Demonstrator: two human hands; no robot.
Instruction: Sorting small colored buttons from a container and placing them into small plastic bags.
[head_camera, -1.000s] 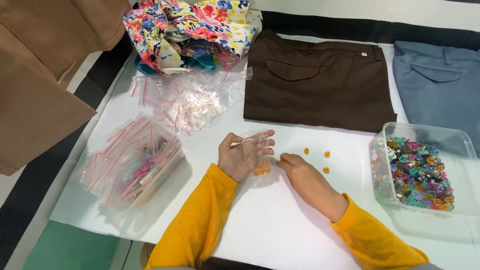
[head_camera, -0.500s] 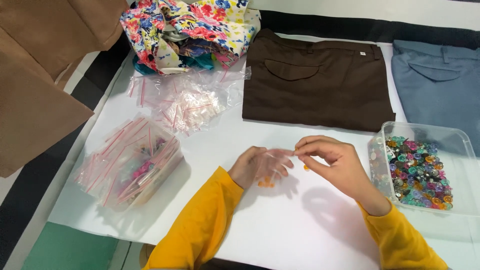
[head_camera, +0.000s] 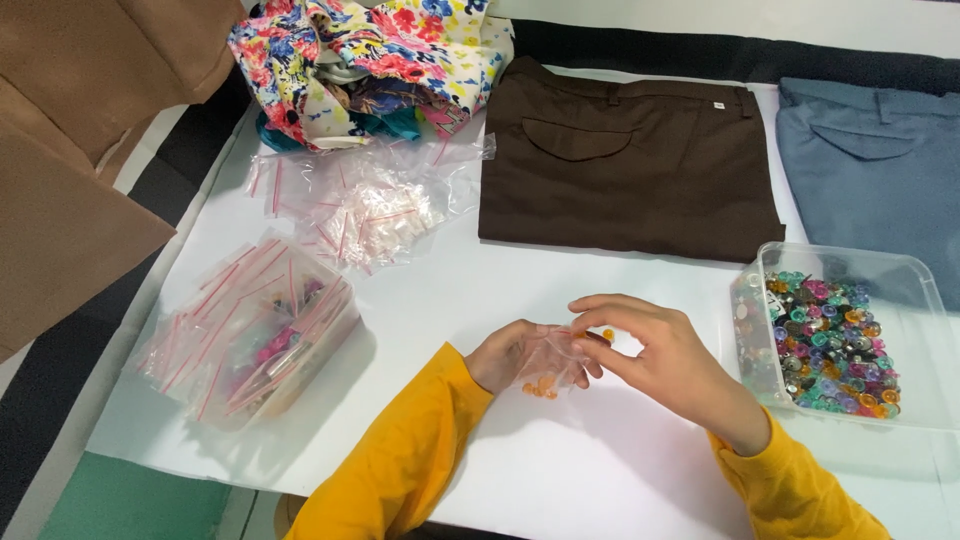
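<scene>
Beyond the hands lie two folded trousers, brown (head_camera: 630, 160) and blue (head_camera: 870, 160). One clear tub of beads (head_camera: 850, 345) sits just right of the right hand (head_camera: 665, 360), whose fingertips pinch one orange bead (head_camera: 607, 335). The left hand (head_camera: 515, 355) grips one small clear bag (head_camera: 550, 370) holding several orange beads.

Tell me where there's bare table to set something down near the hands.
Free: the white table in front of both hands, and the strip between the brown trousers and the hands. Crowded: the bead tray at right, the bag-filled tub and loose zip bags at left.
</scene>
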